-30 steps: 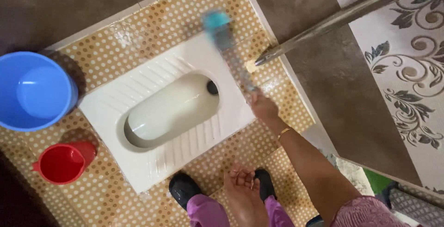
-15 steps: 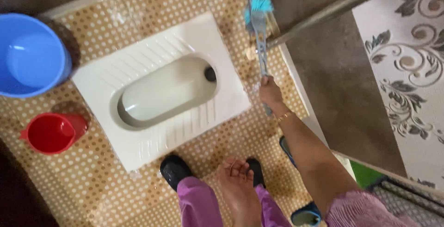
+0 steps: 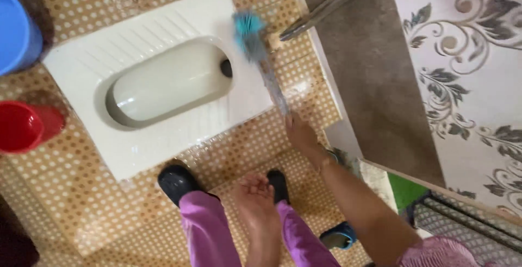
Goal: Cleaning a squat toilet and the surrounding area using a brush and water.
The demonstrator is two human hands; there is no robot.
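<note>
Brush: turquoise-bristled toilet brush (image 3: 251, 34) was blurred with motion; its head lay over the far right corner of the white squat pan (image 3: 136, 136), just beside the dark drain hole (image 3: 226, 68); its pale handle ran down and to the right into the right hand.
Right hand: right hand (image 3: 300, 132) was closed around the lower end of the brush handle, arm stretched forward over the tiled floor; a thin bangle (image 3: 325, 161) sat at the wrist.
Left hand: left hand (image 3: 254, 195) held nothing; it hung loosely between the legs, fingers slightly curled and palm partly open, well apart from the brush.
Pan: squat pan sat set into the floor, its oval bowl pale and glossy, ribbed footrests on either side.
Floor: tan floor tiles (image 3: 70, 212) with white dots looked wet near the pan's right edge.
Feet: black shoes (image 3: 176, 182) stood just below the pan's near edge; purple trousers (image 3: 206, 234) rose toward the camera.
Left edge: blue bucket (image 3: 16, 28) was cut off at the upper left; red mug (image 3: 22, 126) stood below it, near the pan's left side.
Right side: grey metal pipe (image 3: 331, 3) slanted in from the top; patterned wall tile (image 3: 462, 55) with leaf scrolls filled the right.
</note>
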